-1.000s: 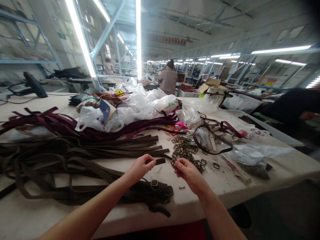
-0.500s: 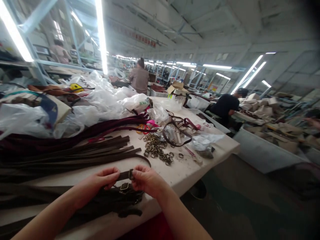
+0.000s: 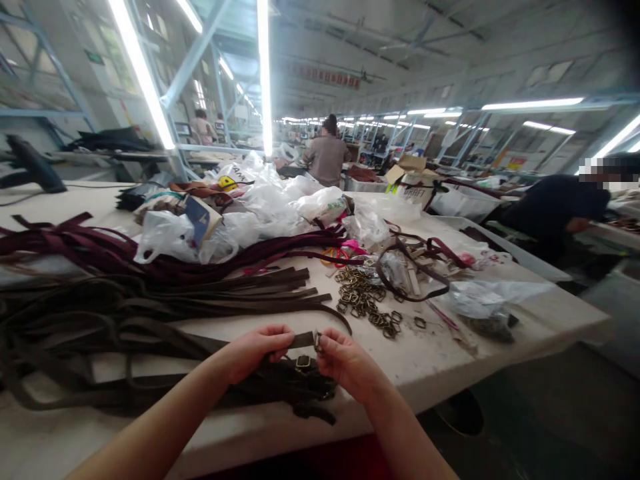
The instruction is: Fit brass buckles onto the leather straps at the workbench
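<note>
My left hand (image 3: 274, 343) pinches a dark brown strap (image 3: 302, 341) near its end, fingers closed. Facing it, my right hand (image 3: 345, 360) is closed on a small metal buckle (image 3: 317, 341) at the strap's end. Fingers partly cover the buckle, so I cannot tell whether the strap passes through it. Just below the hands, another square buckle (image 3: 303, 362) sits on a bundle of brown straps. A pile of bronze-coloured buckles (image 3: 365, 293) lies beyond my right hand.
Long brown straps (image 3: 165, 300) and maroon straps (image 3: 240, 257) spread over the table (image 3: 380, 370) on the left. Clear plastic bags (image 3: 270, 207) heap up behind them. A looped strap (image 3: 415, 293) and a plastic bag (image 3: 480, 303) lie at right. One person (image 3: 327, 157) is seen from behind.
My view has turned left, so the scene sits further right and more straps show at left. Both hands still hold the strap and buckle close together.
</note>
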Demonstrator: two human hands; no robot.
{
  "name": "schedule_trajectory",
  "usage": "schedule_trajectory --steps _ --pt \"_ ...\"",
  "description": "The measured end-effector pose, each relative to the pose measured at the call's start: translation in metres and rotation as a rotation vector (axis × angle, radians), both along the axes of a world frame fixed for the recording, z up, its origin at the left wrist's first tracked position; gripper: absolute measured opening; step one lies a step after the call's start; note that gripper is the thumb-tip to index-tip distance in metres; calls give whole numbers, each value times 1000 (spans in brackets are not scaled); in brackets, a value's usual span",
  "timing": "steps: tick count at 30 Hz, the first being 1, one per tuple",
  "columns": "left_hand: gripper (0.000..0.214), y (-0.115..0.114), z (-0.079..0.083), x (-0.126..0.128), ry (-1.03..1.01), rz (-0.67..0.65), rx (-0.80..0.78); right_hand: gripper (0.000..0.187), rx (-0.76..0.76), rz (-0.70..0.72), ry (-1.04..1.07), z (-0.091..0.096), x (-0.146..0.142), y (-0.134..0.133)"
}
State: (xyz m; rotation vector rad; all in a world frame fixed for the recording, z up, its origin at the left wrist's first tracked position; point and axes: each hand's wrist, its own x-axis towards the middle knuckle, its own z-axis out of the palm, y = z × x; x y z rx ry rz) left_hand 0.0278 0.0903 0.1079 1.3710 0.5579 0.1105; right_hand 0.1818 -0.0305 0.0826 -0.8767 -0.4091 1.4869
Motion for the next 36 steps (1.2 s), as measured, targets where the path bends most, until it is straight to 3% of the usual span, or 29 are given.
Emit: schedule_trajectory --steps 7,15,19,24,27,31,36 --pt "32 -4 2 -2 -5 3 -25 29 9 6 2 0 -3 1" --pt "32 -7 -1 -3 -12 -95 -84 30 -7 93 -129 -9 -15 5" --pt "36 -12 -3 1 -50 -23 139 32 -37 32 -221 -9 -22 8" --pt "19 -15 -5 6 -107 24 704 33 -76 -12 -302 -10 -21 11" --pt "18 -16 -3 4 -129 104 749 33 -77 -9 -326 -15 -19 14" --pt "24 -15 -3 0 31 76 716 35 -98 -35 -345 -21 -20 18" --pt "12 -14 -13 3 164 202 1042 33 -109 -50 -315 -21 -26 27"
